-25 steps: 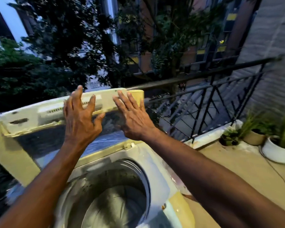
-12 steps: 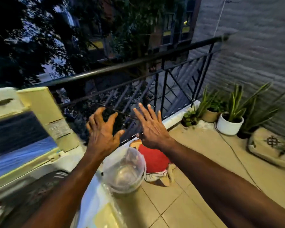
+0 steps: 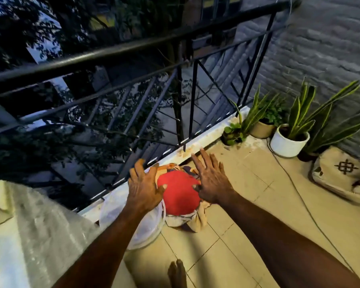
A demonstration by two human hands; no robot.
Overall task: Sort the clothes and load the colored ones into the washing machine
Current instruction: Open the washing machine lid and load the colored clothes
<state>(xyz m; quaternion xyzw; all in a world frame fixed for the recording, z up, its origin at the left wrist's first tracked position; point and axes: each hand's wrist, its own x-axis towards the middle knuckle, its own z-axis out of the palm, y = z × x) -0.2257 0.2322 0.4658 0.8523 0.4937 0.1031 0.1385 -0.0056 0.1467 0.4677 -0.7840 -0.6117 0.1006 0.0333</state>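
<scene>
- Head view: I see both arms stretched forward and down over the balcony floor (image 3: 247,235).
- My left hand (image 3: 144,188) has its fingers (image 3: 139,167) spread wide and slightly bent, holding nothing; it hangs over the rim of a clear plastic tub (image 3: 146,229).
- My right hand (image 3: 211,180) is also spread wide and holds nothing, its thumb over the edge of the red garment (image 3: 179,194). I cannot tell whether either hand touches the cloth.
- The red garment tops a pile of clothes (image 3: 187,220), with patterned and pale fabric showing around it, on the floor just beside the tub and near the railing (image 3: 133,46).
- The washing machine (image 3: 25,235) is at lower left, only its pale top in view.
- Potted plants (image 3: 289,140) stand in the corner by the grey brick wall (image 3: 330,48), with a patterned cushion (image 3: 341,175) next to them.
- A cord (image 3: 295,192) runs across the tiles, and a bare foot (image 3: 177,273) shows at the bottom edge.
</scene>
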